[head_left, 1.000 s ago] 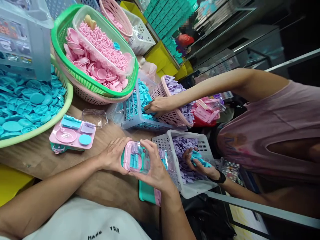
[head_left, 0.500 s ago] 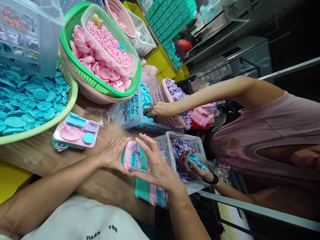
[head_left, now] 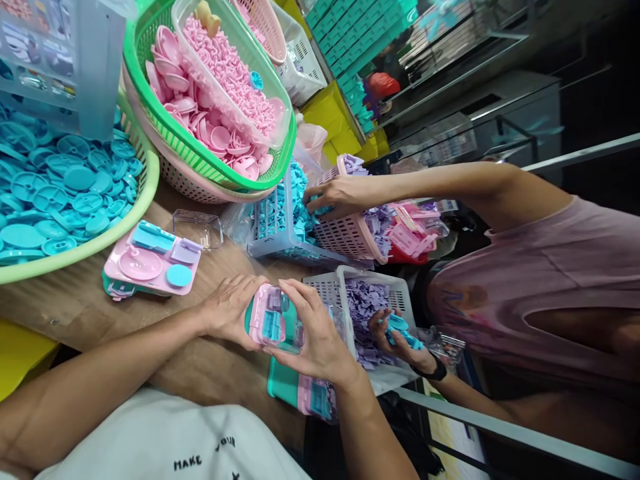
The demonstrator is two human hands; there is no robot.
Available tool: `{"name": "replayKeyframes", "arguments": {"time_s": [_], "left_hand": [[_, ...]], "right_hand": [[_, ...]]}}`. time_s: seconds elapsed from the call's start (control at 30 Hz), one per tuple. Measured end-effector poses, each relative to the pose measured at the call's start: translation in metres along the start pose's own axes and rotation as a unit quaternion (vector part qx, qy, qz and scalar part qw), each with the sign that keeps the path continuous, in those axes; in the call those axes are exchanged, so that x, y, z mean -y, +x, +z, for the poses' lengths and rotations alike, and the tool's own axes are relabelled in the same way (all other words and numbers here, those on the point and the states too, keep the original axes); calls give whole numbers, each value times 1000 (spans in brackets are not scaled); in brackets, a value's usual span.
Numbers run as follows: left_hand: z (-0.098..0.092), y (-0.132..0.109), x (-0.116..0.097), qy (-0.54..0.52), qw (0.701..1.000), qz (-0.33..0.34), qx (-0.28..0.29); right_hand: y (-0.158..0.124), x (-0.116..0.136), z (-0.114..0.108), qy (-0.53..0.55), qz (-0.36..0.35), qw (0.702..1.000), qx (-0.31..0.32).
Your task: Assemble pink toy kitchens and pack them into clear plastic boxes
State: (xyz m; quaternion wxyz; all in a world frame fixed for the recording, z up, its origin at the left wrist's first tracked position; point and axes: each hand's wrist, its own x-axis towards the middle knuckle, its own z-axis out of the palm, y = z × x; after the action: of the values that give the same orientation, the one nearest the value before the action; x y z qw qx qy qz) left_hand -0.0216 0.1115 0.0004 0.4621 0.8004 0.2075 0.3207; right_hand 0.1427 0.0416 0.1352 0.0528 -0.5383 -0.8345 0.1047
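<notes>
Between my two hands is a small pink, teal and blue plastic toy kitchen set [head_left: 271,321], with a clear cover over it. My left hand [head_left: 231,311] wraps round its left end, thumb below and fingers above. From the other end my right hand [head_left: 317,328] grips it, fingers bent over the top and thumb underneath. Just below my right hand lies another teal and pink toy set [head_left: 285,383], partly hidden by my wrist. To the left, an uncovered toy set [head_left: 150,260] with a pink basin and a blue disc rests on the table.
A clear plastic cover [head_left: 199,228] lies behind the uncovered set. A green basket [head_left: 210,175] of pink parts and a pale green basket [head_left: 150,193] of blue discs stand at the left. A co-worker's hand [head_left: 345,195] reaches into a blue-parts basket [head_left: 273,250]; their other hand [head_left: 403,343] holds blue pieces.
The view has shifted slightly. My hands stay round the toy set. The co-worker's reaching hand has lifted a little out of the blue parts.
</notes>
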Motion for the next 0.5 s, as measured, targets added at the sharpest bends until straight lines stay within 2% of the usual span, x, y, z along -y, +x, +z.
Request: {"name": "replayKeyframes", "arguments": {"time_s": [0.37, 0.5], "left_hand": [[5, -2, 3, -34, 999, 11, -8], [6, -2, 5, -20, 1000, 3, -3]], "right_hand": [[7, 1, -7, -18, -20, 998, 53], [6, 0, -7, -16, -25, 998, 52]]}}
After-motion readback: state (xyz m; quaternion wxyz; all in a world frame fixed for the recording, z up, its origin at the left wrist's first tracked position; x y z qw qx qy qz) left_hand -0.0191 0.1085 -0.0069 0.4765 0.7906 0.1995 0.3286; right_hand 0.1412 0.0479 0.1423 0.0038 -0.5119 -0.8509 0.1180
